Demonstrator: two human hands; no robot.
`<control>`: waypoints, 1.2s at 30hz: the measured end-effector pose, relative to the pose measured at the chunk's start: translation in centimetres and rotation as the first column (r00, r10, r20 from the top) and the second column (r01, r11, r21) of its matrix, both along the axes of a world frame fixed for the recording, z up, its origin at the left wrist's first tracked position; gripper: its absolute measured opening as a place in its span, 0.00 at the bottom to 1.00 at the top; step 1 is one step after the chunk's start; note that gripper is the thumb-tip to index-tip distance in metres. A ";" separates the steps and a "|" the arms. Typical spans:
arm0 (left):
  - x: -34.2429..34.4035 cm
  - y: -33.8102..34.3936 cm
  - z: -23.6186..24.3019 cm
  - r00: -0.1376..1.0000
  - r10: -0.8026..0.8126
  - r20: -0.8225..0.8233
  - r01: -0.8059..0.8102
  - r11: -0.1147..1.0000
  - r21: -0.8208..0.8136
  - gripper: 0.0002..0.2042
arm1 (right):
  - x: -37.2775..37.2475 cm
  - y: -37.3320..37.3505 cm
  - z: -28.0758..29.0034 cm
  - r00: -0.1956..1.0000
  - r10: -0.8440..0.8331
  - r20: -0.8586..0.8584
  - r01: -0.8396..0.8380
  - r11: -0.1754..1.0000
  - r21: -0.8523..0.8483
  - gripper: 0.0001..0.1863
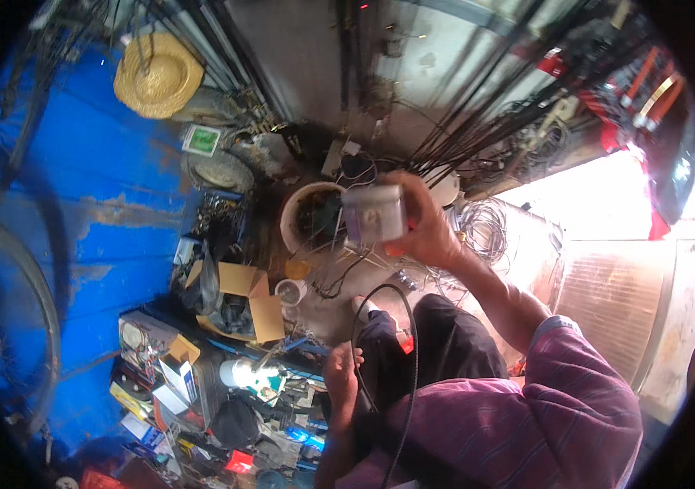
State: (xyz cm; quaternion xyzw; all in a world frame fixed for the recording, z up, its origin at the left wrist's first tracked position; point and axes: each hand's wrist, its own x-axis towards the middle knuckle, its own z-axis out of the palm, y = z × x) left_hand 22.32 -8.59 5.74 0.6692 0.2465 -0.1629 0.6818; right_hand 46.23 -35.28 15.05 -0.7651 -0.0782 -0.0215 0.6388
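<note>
As I look on, the right hand [419, 218] has its grip closed around a pale box [373, 215] at the centre of the frame, its surface blurred. Below centre, the left hand [343, 368] is at the side of a looped black cable [414, 326]; I can't tell whether its grip is closed on it. Just left of the pale box shows a round bucket [289, 222], and a straw hat [157, 77] hangs at upper left.
</note>
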 end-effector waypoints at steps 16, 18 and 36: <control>-2.4 -33.4 8.2 0.622 -0.688 0.375 0.711 0.697 0.100 0.43 | -30.8 -31.1 2.4 0.966 0.226 0.128 -0.177 0.933 -0.313 0.34; -4.2 -39.0 9.7 0.501 -0.770 0.396 0.802 0.584 0.121 0.44 | -35.2 -36.5 2.6 0.971 0.196 0.138 -0.157 0.955 -0.251 0.39; -18.3 -82.7 19.5 -0.185 -0.765 0.617 0.691 0.346 0.635 0.43 | -57.3 -67.3 7.0 0.792 -0.600 -0.113 0.605 0.796 0.018 0.36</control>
